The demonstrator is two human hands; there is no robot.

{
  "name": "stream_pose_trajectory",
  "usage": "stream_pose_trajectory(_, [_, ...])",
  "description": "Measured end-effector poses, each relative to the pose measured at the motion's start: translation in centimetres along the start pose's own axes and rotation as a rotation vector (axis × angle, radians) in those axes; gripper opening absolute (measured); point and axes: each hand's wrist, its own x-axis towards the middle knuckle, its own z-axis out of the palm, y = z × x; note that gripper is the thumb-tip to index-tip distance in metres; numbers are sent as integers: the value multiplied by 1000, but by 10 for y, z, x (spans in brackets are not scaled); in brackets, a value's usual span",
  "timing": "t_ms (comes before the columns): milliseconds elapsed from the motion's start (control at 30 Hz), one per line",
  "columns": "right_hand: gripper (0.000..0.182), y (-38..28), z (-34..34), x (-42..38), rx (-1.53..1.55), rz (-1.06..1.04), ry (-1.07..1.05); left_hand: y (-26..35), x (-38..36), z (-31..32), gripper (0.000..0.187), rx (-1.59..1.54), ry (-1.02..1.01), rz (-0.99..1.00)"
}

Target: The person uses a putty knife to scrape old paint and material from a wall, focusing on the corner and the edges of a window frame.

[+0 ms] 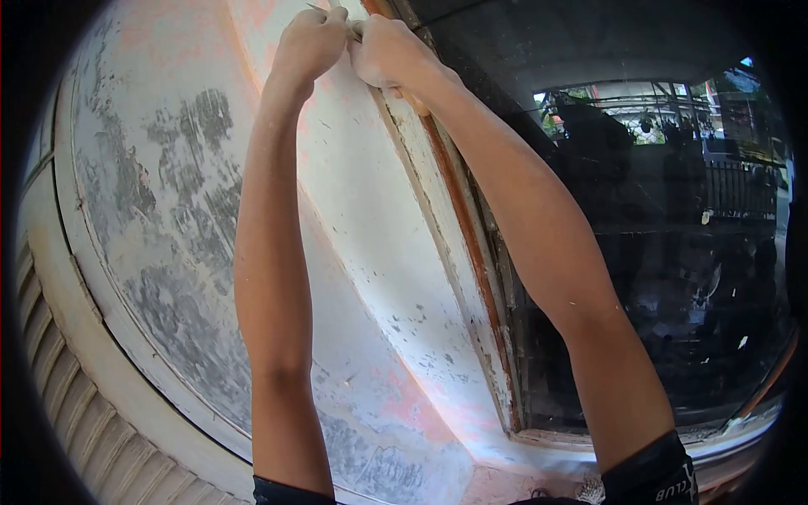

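Both my arms reach up to the top of a weathered white window frame (438,227). My left hand (310,44) is closed around the end of a thin tool whose tip shows at the top edge. My right hand (389,52) is closed on a wooden handle (415,104) that pokes out below the fist. The two fists touch each other against the peeling frame, beside its brown inner strip (471,252). What the tool tip meets is hidden by my fingers.
A dark glass pane (656,252) fills the right side and reflects trees and a fence. To the left is a peeling, stained white wall (168,210), with a ribbed moulding (59,379) at the lower left. The sill (555,442) carries debris.
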Motion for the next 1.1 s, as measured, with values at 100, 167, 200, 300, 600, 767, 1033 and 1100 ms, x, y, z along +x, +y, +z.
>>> stream_pose_trajectory(100, [33,10,9,-19,111,-153,90,3,-20,-5,41,19,-54,45])
stream_pose_trajectory(167, [34,19,29,-11,108,-242,200,-1,-27,-7,41,-32,-65,32])
stream_pose_trajectory(200, [35,14,30,-10,108,-331,294,-6,-25,-9,42,-79,-76,5])
stream_pose_trajectory(300, [38,3,21,3,161,-142,86,-10,-4,-9,41,-105,-32,41])
stream_pose_trajectory(600, [39,11,22,-10,149,-372,261,-7,-22,-5,40,-123,-34,12])
stream_pose_trajectory(767, [37,1,5,0,164,-192,108,-1,2,-6,39,-108,-9,-5])
stream_pose_trajectory(1033, [39,12,36,-37,-5,-175,177,-11,-64,-5,35,-33,31,-34])
stream_pose_trajectory(1100, [49,-2,35,-74,130,-119,143,-9,-91,-15,37,-52,53,12])
